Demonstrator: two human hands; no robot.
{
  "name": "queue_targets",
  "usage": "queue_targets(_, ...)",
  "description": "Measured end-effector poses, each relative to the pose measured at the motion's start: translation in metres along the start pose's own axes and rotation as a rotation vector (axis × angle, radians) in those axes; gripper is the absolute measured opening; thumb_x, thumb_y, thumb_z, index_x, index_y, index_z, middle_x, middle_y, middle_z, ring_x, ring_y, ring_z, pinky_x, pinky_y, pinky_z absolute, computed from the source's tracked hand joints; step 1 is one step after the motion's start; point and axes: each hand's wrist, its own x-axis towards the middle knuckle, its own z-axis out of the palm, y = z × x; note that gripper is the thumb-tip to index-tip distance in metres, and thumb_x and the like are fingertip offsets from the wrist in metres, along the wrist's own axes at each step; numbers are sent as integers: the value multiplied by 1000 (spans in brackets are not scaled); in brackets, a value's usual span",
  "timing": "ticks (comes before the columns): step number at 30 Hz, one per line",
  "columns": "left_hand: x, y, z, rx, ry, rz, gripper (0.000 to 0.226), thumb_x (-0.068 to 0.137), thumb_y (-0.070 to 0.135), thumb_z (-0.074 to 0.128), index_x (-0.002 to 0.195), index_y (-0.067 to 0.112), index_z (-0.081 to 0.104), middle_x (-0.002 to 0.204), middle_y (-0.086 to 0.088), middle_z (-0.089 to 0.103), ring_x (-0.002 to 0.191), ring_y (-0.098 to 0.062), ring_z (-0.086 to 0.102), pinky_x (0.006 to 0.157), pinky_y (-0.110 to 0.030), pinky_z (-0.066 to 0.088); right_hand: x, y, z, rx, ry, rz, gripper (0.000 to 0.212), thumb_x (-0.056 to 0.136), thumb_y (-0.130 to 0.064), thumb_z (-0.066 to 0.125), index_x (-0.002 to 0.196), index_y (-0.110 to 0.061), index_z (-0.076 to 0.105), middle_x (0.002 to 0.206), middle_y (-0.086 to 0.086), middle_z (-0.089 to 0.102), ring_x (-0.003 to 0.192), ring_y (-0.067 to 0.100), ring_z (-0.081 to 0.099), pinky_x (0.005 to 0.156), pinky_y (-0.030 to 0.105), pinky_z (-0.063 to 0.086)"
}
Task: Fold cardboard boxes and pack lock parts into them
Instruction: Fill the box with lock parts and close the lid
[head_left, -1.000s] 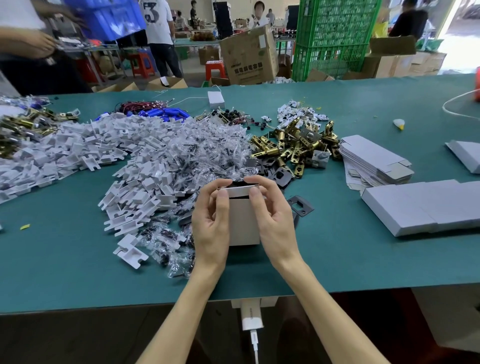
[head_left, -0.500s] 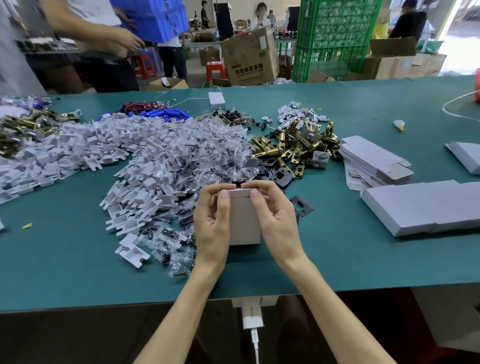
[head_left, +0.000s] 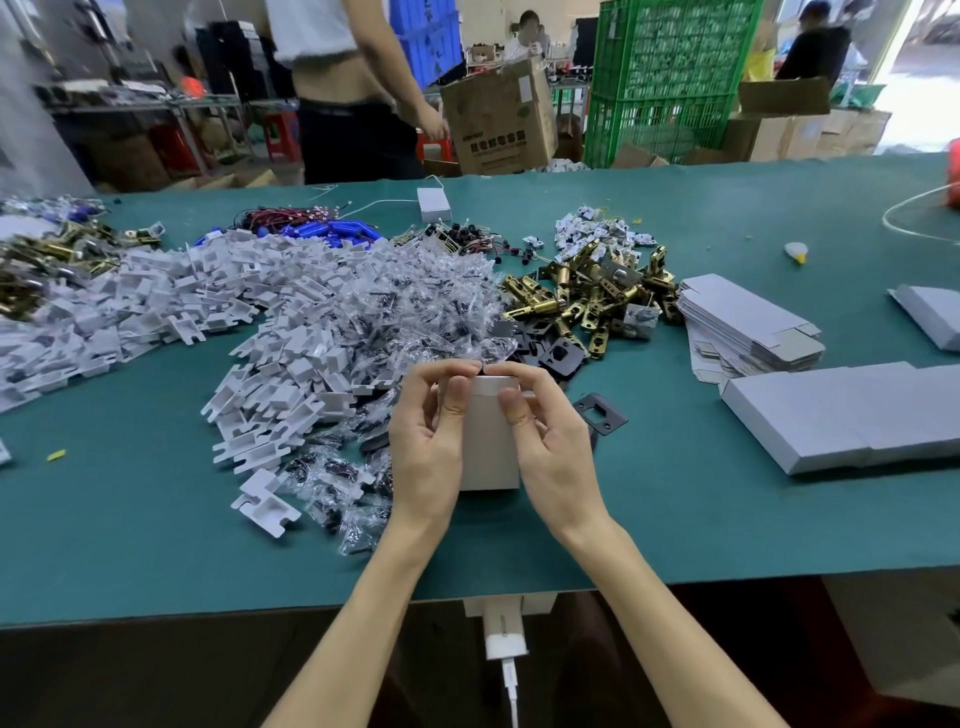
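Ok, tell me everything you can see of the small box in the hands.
The box is small, plain, pale grey-white cardboard, taller than wide, held upright. Its top flap looks folded shut. The left hand and right hand grip its sides, thumbs on the near face by the top, fingertips curled over the top edge. Its lower end is at or just above the green table; I cannot tell whether it touches.
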Motion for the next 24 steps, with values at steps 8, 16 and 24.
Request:
queue_targets(8, 0, 3, 1, -35, 22, -75, 7, 104, 21, 61, 108, 17, 64, 101, 2, 72, 81, -4, 68, 63, -19, 55, 5, -11, 1, 65, 27, 68, 13, 105, -29, 57, 103, -34, 69, 101, -10, 73, 90, 16, 68, 78, 51, 58)
queue_targets(16, 3, 3, 4, -7, 25, -71, 8, 103, 19, 65, 109, 15, 63, 105, -3, 71, 84, -7, 69, 64, -21, 56, 10, -12, -1, 54, 24, 82, 12, 104, -31, 58, 102, -34, 69, 98, -5, 73, 94, 22, 67, 85, 54, 55)
queue_targets(24, 0, -2, 1, -52, -1, -64, 9, 104, 20, 61, 110, 13, 63, 108, -6, 72, 90, -14, 69, 72, -28, 60, 4, -4, -3, 34, -18, 11, 15, 107, -33, 53, 113, -33, 67, 112, -11, 72, 99, 16, 67, 84, 48, 57)
